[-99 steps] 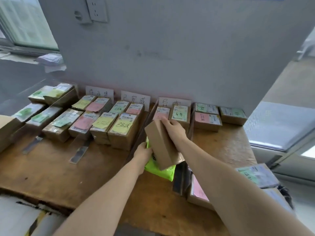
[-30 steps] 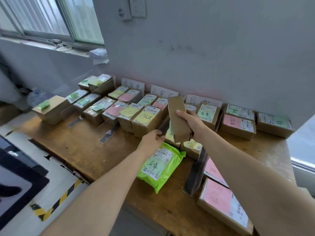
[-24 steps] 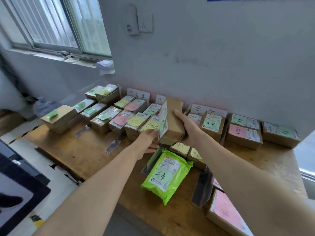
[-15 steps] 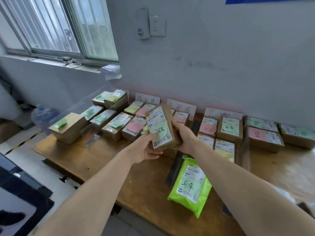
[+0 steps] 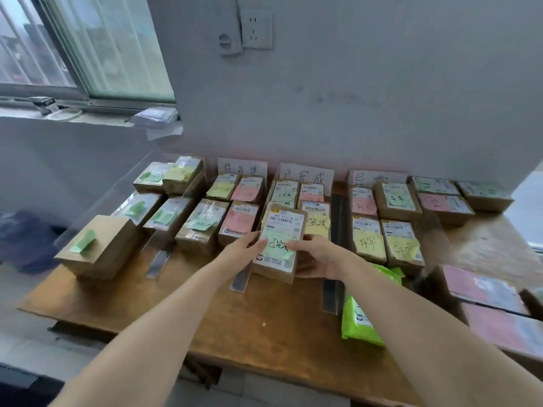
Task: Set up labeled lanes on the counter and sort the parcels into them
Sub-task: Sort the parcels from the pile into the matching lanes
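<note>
- The box (image 5: 279, 245) has flipped. A sec ago it stood on edge in my right hand w/ its plain back to me. Now it's label-up & low over the near end of the middle lane.
- My left hand (image 5: 241, 251) has come in too & grips the box's left edge. My right hand (image 5: 317, 257) grips the right edge, thumb across the note. Neither hand is free.
- Can't tell if the box is down on the counter (image 5: 205, 312) yet or just above it.
- Means, I reckon: label read, lane picked, drop-off nearly done.
- The green note on the box says 已完…, last char under my thumb. The printed label above has a barcode, but the digits are too blurry to read.
- The middle sign (image 5: 307, 175) at the wall says 已完成, so it matches. The yellow-note box (image 5: 316, 223) just behind reads 已完成 too.
- The left sign (image 5: 242, 168) says 待处理.
- The right sign (image 5: 377, 179) looks like 异常, lower half hidden by boxes. Notes in that lane say 异常.
</note>
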Demonstrator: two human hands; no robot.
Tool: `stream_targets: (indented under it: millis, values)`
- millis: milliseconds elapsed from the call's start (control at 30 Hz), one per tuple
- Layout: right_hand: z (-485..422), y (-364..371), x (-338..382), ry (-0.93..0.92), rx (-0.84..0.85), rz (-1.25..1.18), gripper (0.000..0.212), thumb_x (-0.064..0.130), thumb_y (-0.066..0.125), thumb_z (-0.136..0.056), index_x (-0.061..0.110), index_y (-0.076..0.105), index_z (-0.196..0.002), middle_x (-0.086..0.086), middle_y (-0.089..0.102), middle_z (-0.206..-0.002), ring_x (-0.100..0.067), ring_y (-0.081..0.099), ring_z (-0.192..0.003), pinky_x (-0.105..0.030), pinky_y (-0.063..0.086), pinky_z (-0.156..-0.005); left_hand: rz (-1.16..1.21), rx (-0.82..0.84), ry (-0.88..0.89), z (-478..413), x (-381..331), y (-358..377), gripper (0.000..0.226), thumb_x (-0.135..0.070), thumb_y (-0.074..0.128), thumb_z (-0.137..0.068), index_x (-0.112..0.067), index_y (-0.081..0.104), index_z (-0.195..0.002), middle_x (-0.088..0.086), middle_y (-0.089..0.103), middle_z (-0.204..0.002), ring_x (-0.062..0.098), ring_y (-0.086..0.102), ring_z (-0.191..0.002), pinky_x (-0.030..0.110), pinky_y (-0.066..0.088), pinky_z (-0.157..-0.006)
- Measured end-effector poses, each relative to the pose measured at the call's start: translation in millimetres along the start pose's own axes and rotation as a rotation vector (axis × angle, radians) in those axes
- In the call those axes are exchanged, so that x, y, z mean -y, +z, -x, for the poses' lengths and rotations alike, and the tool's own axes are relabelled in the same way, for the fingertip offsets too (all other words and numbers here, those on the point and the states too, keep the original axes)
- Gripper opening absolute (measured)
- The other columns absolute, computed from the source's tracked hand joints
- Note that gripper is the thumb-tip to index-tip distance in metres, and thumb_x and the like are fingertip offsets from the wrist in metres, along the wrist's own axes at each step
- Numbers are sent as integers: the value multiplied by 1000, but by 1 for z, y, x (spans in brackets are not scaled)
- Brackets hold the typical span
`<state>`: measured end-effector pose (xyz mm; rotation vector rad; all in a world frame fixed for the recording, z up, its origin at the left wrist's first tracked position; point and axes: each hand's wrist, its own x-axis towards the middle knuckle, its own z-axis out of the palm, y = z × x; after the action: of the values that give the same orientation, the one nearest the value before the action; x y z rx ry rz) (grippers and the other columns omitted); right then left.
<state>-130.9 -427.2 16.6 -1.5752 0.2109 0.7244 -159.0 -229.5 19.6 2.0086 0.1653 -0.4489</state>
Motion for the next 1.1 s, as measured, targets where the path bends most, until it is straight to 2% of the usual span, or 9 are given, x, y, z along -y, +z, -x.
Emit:
stream_targets:
  millis: [67, 100, 167, 267, 433, 567, 733, 867, 1100]
  values:
    - [-2, 0, -19, 85, 14, 60, 42, 17, 74, -84, 13, 58, -123, -6, 74, -106, -22, 69, -100, -42, 57, -84, -81, -72, 4, -5, 14, -3, 76, -81, 41, -74, -30, 56, -127, -3, 65, -121, 21, 59, -114, 47, 45, -101]
    - [-3, 2, -27, 127, 6, 90, 44, 17, 75, -83, 12, 57, -123, -6, 74, -106, -23, 70, -100, -44, 57, -85, -167, -114, 7, -8, 20, -4, 74, -80, 42, -75, -29, 56, -127, -1, 62, -124, 23, 56, -117, 48, 43, -102]
    - [-10, 7, -41, 196, -16, 104, 50, 17, 78, -81, 11, 54, -124, -8, 73, -107, -24, 69, -100, -46, 56, -86, -336, -207, 37, -12, 25, -5, 52, -53, 50, -91, -28, 46, -136, 6, 51, -135, 27, 48, -124, 46, 42, -103]
    - [-24, 16, -53, 245, -59, 83, 51, 17, 75, -83, 11, 51, -127, -9, 70, -112, -26, 67, -103, -48, 55, -88, -279, -158, 12, -17, 30, 1, 58, -30, 55, -95, -23, 31, -147, 8, 46, -142, 25, 48, -127, 40, 44, -103]
    - [-45, 33, -59, 284, -124, 42, 43, 16, 67, -91, 9, 48, -129, -10, 66, -116, -24, 67, -97, -42, 59, -74, -289, -101, -51, -34, 40, 4, 54, -22, 50, -98, -17, 30, -148, 8, 53, -137, 24, 51, -125, 35, 42, -99]
    - [-54, 40, -63, 214, -181, 90, 39, 7, 56, -96, 7, 45, -133, -13, 62, -124, -28, 62, -110, -43, 55, -87, -305, -84, -63, -42, 43, 4, 44, -19, 46, -99, -17, 41, -143, 8, 61, -126, 24, 58, -112, 32, 49, -88]
    - [-62, 44, -63, 138, -217, 159, 49, 5, 55, -96, 8, 40, -142, -13, 59, -129, -28, 60, -114, -41, 56, -86, -279, -80, -78, -45, 47, 1, 47, -16, 49, -97, -17, 41, -143, 7, 57, -134, 24, 56, -118, 41, 49, -98]
    - [-57, 41, -54, 15, -268, 453, 43, 12, 56, -97, 9, 45, -138, -10, 56, -129, -26, 57, -111, -36, 55, -85, -278, -73, -74, -44, 46, 0, 51, -20, 51, -97, -17, 36, -145, 9, 57, -133, 24, 57, -116, 40, 48, -99]
    - [-31, 12, -34, -227, -309, 1260, 40, 25, 43, -100, 18, 46, -139, -8, 53, -130, -28, 56, -114, -41, 52, -88, -328, -163, -42, -38, 27, 2, 47, -22, 55, -94, -22, 41, -139, 6, 60, -121, 18, 58, -93, 33, 52, -80]
